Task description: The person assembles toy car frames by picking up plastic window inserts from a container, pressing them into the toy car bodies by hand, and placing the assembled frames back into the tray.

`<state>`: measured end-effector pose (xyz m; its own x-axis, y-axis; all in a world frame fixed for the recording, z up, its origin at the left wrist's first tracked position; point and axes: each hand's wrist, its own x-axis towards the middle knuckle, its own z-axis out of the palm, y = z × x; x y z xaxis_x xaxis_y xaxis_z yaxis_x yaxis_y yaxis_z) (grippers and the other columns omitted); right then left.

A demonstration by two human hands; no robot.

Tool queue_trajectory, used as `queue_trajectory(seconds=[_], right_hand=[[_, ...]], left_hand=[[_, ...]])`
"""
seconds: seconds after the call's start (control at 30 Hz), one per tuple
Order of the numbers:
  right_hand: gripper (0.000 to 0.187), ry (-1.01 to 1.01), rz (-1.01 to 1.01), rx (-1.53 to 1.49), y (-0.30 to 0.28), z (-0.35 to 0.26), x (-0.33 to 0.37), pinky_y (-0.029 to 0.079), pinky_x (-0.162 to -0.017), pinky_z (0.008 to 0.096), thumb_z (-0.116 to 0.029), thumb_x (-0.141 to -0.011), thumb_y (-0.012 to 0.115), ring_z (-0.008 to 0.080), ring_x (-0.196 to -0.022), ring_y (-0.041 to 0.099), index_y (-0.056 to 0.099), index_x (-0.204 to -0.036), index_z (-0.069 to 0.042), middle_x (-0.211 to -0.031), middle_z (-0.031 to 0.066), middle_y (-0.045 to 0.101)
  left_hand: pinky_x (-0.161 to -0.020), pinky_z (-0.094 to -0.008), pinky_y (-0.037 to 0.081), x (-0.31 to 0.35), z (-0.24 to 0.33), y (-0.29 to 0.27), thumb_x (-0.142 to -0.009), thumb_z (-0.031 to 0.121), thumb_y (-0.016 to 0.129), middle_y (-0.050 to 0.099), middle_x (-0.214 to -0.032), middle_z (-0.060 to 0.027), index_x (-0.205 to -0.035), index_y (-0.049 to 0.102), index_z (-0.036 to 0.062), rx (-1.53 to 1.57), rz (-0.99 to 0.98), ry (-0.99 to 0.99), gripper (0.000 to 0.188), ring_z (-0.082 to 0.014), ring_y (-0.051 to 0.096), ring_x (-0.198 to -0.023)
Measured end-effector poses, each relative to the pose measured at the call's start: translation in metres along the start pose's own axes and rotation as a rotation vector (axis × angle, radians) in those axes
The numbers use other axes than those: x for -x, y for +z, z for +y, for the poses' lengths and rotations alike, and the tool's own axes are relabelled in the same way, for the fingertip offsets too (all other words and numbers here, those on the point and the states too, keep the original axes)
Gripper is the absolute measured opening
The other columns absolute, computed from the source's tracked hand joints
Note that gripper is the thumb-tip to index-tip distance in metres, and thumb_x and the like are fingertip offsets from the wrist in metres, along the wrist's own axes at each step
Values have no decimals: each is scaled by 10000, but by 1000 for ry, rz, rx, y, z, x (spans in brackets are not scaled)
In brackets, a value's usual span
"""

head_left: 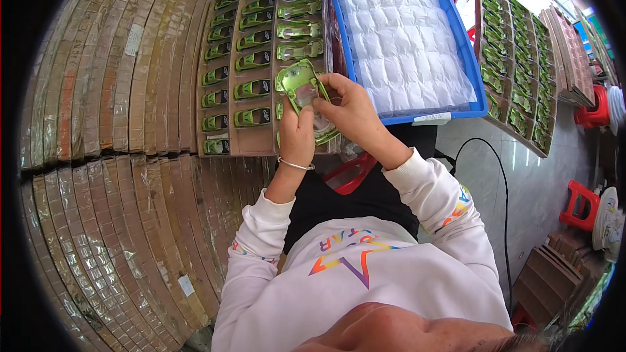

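A green plastic toy car shell (297, 81) is held up with its hollow inside facing me, over the near right corner of a partitioned cardboard tray (253, 142). My left hand (297, 135) is closed on the shell's near edge, and a bracelet circles that wrist. From the right, my right hand (354, 108) grips the shell's side, its thumb pressed toward the opening, where a clear piece shows. Rows of green car shells (252, 86) fill the tray, some with dark windows and some hollow side up. Another green shell (324, 135) lies partly hidden behind my hands.
A blue plastic bin (484, 105) holds white pillow-like packets (404, 39) beside the tray. Stacked cardboard trays (117, 78) wall off the left. To the right stand another tray of green parts (515, 58), red stools (579, 205) and a black cable (505, 202) on the floor.
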<state>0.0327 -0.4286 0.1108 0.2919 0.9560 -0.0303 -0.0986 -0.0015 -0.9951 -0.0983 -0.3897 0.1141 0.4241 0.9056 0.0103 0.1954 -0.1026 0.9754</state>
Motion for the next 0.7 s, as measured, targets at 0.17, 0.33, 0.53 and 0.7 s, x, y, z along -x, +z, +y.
queue_trajectory(seconds=[0.17, 0.33, 0.53, 0.7], right_hand=[[287, -28, 50, 18, 3, -1, 5, 502, -757, 236, 21, -847, 634, 72, -864, 594, 591, -1131, 25, -959, 43, 657], [276, -16, 51, 60, 2, -3, 5, 502, -738, 238, 19, -847, 638, 70, -836, 597, 593, -1119, 27, -942, 44, 659], [266, -24, 92, 109, 6, -1, 1, 498, -687, 271, -9, -805, 664, 127, -750, 610, 617, -1065, 25, -877, 89, 662], [261, -13, 128, 142, 6, 14, -3, 506, -674, 310, -24, -767, 672, 207, -725, 644, 635, -1019, 31, -850, 143, 665]], left_hand=[[-870, -267, 429, 4, 0, -1, -940, 55, 454, 578, -1151, -64, -1274, 493, -22, 6, -36, -10, 345, -131, 527, -998], [-866, -263, 430, 4, 1, 0, -944, 60, 454, 585, -1143, -68, -1277, 496, -25, -27, -21, -3, 347, -131, 532, -988], [-866, -274, 440, 2, -7, 1, -934, 65, 459, 604, -1116, -66, -1244, 526, -14, -40, 33, -23, 326, -139, 555, -968], [-832, -340, 473, -5, -22, 4, -886, 58, 453, 644, -1037, -145, -1253, 492, -11, -68, 53, 24, 375, -243, 611, -903]])
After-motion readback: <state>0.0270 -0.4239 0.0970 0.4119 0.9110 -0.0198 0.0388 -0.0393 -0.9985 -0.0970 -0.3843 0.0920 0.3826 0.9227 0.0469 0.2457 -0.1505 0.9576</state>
